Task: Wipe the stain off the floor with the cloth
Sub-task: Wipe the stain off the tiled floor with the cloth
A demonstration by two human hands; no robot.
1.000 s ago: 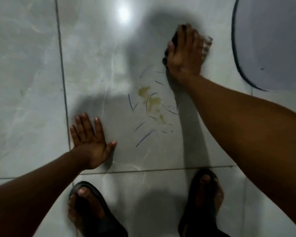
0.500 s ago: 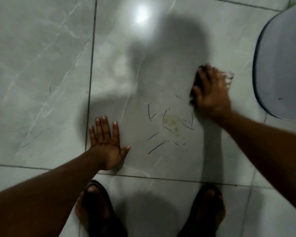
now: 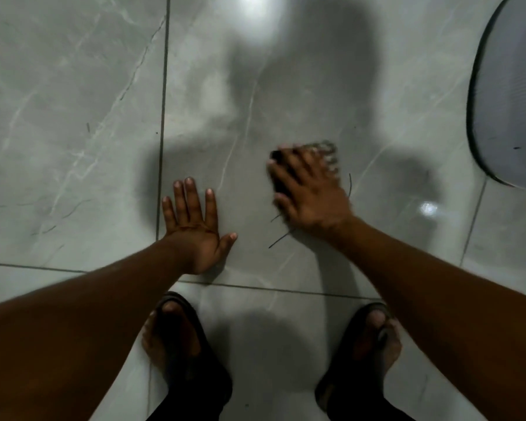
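Grey tile floor (image 3: 73, 117): glossy marbled slabs with dark grout lines, filling the frame; a lamp glare sits at top centre and a smaller one at right of centre. Likely slick, so a cloth should slide easily under a flat palm.
Round object (image 3: 510, 95): pale, dark-rimmed, cut off by the right edge in the upper right; what it is cannot be told.
Sandalled feet (image 3: 182, 344): two, at the bottom of the frame, partly hidden by the forearms.
Left hand (image 3: 195, 226): centre-left, just right of a grout line, palm down on the tile, fingers spread and straight, holding nothing; it looks like a brace.
Right hand (image 3: 308, 189): just right of centre, blurred by motion, fingers extended and slightly spread, pressing down on the cloth rather than curling round it.
Cloth (image 3: 327, 150): mostly under the right hand; a dark part shows at the fingers' left and a paler patterned edge beyond the fingertips. It reads as soft, light and limp, best worked flat with palm and fingers spread over its middle so it does not bunch.
Stain (image 3: 281, 238): only thin dark strokes show below-left and right of the right hand; the rest lies hidden under hand and cloth, so how much remains cannot be judged.
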